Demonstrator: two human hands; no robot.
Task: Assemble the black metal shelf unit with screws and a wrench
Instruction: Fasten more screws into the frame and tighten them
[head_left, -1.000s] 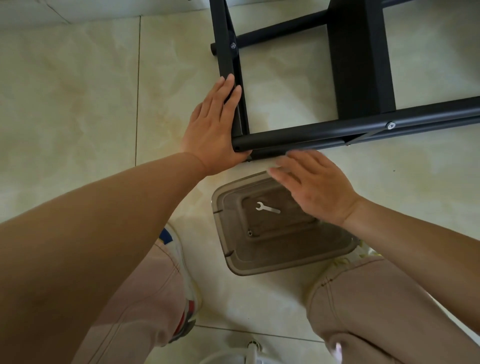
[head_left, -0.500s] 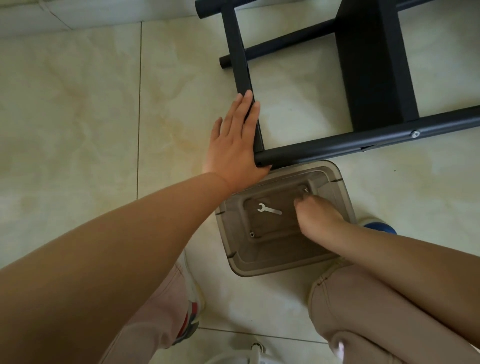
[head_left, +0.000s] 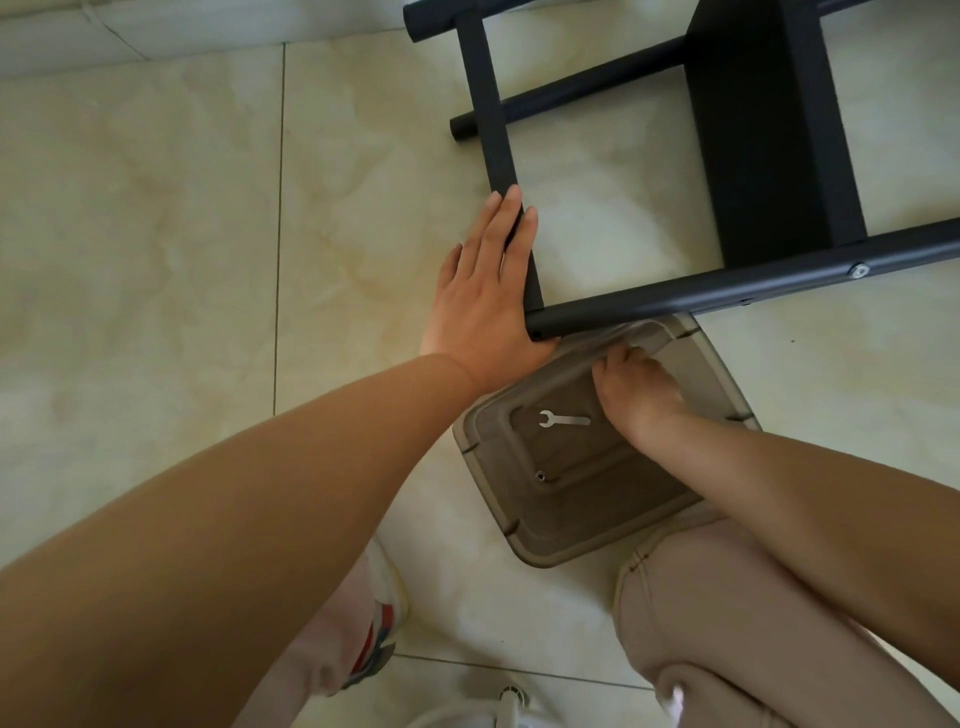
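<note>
— Head view: where does the black tubular metal shelf frame (head_left: 613, 306) lie, and how would it handle?

— It lies on its side on the pale tiled floor (head_left: 156, 260), its near corner just above the brown translucent plastic tray (head_left: 524, 525). Steel tube like that is likely stiff and fairly heavy, with a smooth painted finish that could slide on tile. It is best held at a corner, where two bars meet.

— And the hands?

— The left hand (head_left: 483, 296) lies flat with straight fingers along the upright bar, palm at that corner, bracing it. The right hand (head_left: 636, 387) is curled down into the tray's far end; whether it pinches a screw cannot be told. The small silver flat wrench (head_left: 563, 419) lies untouched beside it.

— What differs from a second earlier?

— Then the right hand lay flat at the tray's edge under the bar; now it has dipped inside. The left hand has kept its brace.
</note>
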